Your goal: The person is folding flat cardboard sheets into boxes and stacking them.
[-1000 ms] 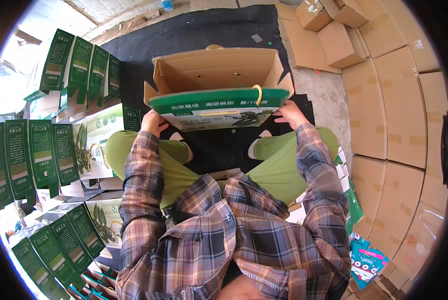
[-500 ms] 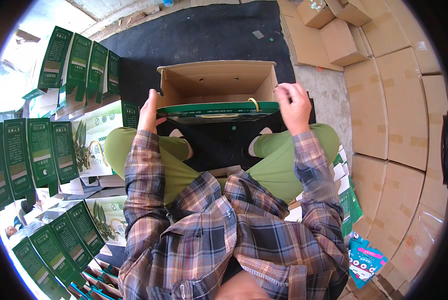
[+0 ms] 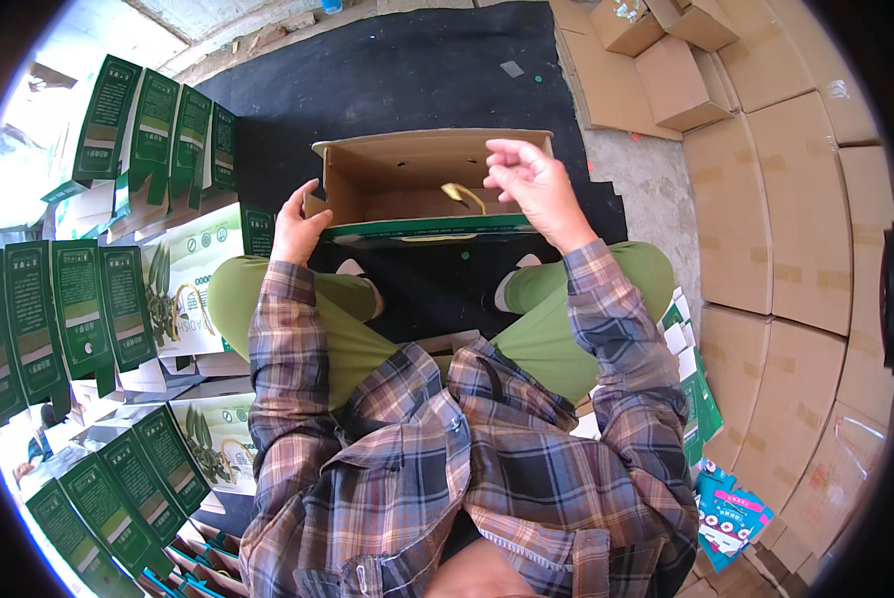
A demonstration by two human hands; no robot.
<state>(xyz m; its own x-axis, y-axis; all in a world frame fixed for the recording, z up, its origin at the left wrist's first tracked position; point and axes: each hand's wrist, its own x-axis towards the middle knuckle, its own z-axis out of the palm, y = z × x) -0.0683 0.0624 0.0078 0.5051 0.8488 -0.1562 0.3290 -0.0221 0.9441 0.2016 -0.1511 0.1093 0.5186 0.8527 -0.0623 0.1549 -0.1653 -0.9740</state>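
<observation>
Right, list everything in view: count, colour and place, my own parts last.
Open box: one, brown inside, green front edge, before the feet
Cords: at least two, yellow, one over the open box's opening, one along its front
Mat: one, black, on the floor
Scrap: one, grey, on the mat
Printed boxes: a dozen or more, green and white, left
Cartons: many, brown, right; some open, upper right
Packets: count unclear, mostly blue, lower right
Shirt: one, plaid, bottom
Trousers: one pair, green, centre
Left grip: one, bare, open box's left end
Right grip: one, bare, above its right end
</observation>
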